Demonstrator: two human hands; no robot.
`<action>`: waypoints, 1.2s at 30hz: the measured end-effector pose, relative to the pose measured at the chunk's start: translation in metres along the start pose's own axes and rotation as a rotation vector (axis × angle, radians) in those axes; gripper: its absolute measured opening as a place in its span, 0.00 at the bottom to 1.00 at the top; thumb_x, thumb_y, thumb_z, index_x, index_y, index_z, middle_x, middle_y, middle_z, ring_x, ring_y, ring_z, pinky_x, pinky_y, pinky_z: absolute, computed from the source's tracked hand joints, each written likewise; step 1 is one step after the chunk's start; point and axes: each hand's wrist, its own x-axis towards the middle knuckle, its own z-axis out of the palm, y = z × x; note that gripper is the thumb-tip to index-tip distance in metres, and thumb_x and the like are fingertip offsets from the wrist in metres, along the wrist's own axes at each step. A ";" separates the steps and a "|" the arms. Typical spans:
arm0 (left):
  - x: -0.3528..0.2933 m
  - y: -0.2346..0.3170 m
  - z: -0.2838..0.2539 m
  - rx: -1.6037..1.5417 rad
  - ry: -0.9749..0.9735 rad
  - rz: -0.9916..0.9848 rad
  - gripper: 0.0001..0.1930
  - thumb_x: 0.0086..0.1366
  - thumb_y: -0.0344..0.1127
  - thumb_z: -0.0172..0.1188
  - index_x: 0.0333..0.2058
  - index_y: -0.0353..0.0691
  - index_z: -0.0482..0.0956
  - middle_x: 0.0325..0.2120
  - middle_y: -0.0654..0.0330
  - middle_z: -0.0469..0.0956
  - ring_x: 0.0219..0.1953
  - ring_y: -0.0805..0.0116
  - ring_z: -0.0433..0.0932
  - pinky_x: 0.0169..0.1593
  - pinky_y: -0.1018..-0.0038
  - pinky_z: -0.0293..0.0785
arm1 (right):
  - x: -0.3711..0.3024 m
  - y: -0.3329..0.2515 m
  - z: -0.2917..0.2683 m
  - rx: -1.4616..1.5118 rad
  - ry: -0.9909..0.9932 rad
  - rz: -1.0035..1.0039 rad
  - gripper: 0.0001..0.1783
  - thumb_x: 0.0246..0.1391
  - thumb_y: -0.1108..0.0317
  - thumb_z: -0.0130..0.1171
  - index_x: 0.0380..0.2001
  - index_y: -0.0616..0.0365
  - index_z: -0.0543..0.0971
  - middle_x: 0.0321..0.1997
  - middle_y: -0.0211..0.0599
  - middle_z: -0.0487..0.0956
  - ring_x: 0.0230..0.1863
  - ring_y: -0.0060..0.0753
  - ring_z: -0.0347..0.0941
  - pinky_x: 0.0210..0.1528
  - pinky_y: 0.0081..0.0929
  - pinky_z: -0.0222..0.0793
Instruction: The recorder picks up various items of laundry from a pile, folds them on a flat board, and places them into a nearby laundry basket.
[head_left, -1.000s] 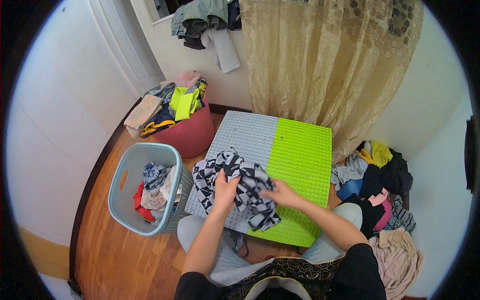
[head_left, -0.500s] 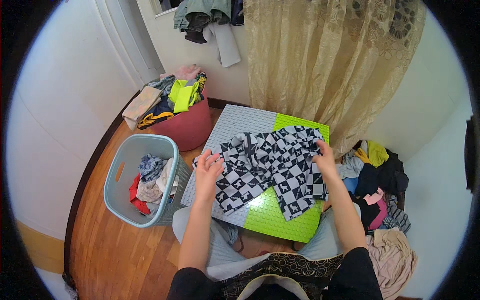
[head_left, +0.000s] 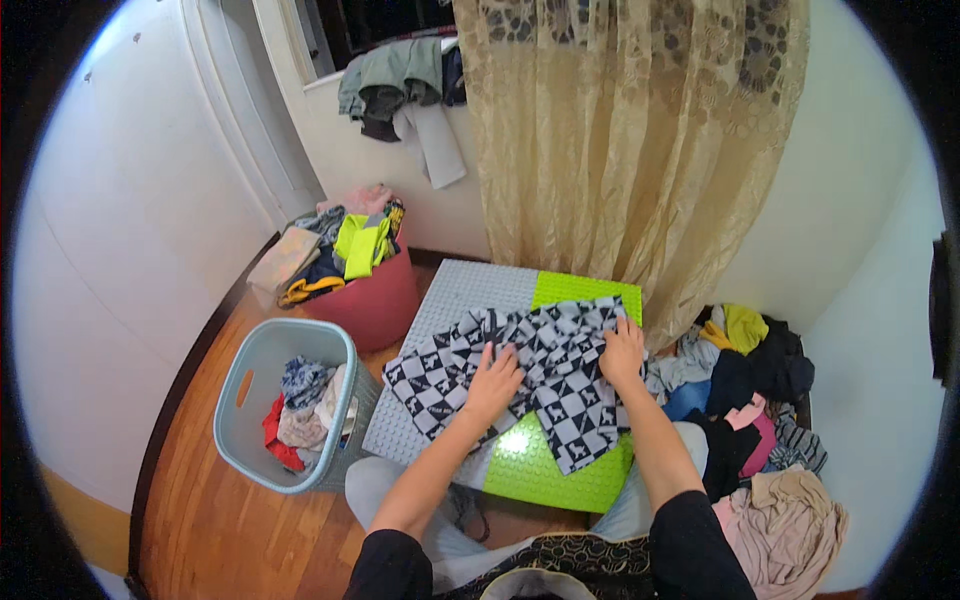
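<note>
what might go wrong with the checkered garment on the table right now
The checkered garment spreads close to both side edges of the studded table, so a tug might drag it off. Fabric looks bunched between the left hand and right hand, so creases could get pressed in.

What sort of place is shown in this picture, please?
Probably a room in a home: there is a long curtain, a basket holding clothes, and a wooden floor.

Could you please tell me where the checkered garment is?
In the head view, the checkered garment lies across the studded tabletop, beneath the left hand and right hand, right of the blue basket.
</note>
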 end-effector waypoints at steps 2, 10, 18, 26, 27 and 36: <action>0.011 -0.015 -0.016 -0.106 -0.034 -0.115 0.10 0.50 0.28 0.51 0.34 0.40 0.71 0.41 0.53 0.72 0.51 0.56 0.65 0.60 0.52 0.48 | 0.011 -0.002 -0.030 0.252 -0.338 0.152 0.12 0.33 0.72 0.55 0.28 0.54 0.78 0.48 0.42 0.71 0.58 0.44 0.56 0.61 0.46 0.45; 0.072 -0.100 -0.190 -0.747 0.555 -0.321 0.07 0.54 0.28 0.54 0.32 0.33 0.70 0.22 0.56 0.73 0.27 0.72 0.69 0.33 0.75 0.67 | 0.119 0.043 -0.194 0.980 -0.549 -0.146 0.12 0.42 0.65 0.65 0.27 0.61 0.77 0.21 0.25 0.73 0.26 0.17 0.65 0.29 0.19 0.63; 0.101 -0.142 -0.348 -0.598 0.814 -0.248 0.08 0.58 0.32 0.52 0.34 0.33 0.73 0.23 0.63 0.74 0.26 0.77 0.69 0.33 0.78 0.65 | 0.200 0.028 -0.375 0.708 -0.435 -0.254 0.15 0.43 0.60 0.64 0.29 0.61 0.78 0.19 0.22 0.72 0.23 0.15 0.66 0.25 0.16 0.63; 0.089 -0.122 -0.427 -1.209 0.637 -0.358 0.10 0.60 0.35 0.52 0.32 0.32 0.73 0.26 0.62 0.75 0.27 0.78 0.71 0.33 0.81 0.69 | 0.212 0.003 -0.432 1.381 -0.165 -0.187 0.07 0.47 0.64 0.59 0.24 0.54 0.74 0.23 0.21 0.73 0.21 0.13 0.65 0.25 0.14 0.66; 0.090 -0.124 -0.432 -1.238 0.619 -0.370 0.11 0.60 0.36 0.52 0.32 0.31 0.73 0.26 0.59 0.76 0.27 0.74 0.74 0.32 0.78 0.72 | 0.214 -0.002 -0.434 1.418 -0.188 -0.137 0.05 0.49 0.67 0.56 0.27 0.56 0.74 0.24 0.25 0.74 0.22 0.16 0.69 0.24 0.16 0.68; 0.136 -0.050 -0.418 -1.348 0.587 -0.425 0.15 0.63 0.41 0.47 0.28 0.35 0.74 0.21 0.61 0.73 0.23 0.72 0.73 0.28 0.71 0.68 | 0.180 -0.120 -0.442 1.432 -0.235 -0.176 0.06 0.47 0.70 0.57 0.28 0.63 0.75 0.28 0.36 0.76 0.28 0.26 0.74 0.32 0.23 0.73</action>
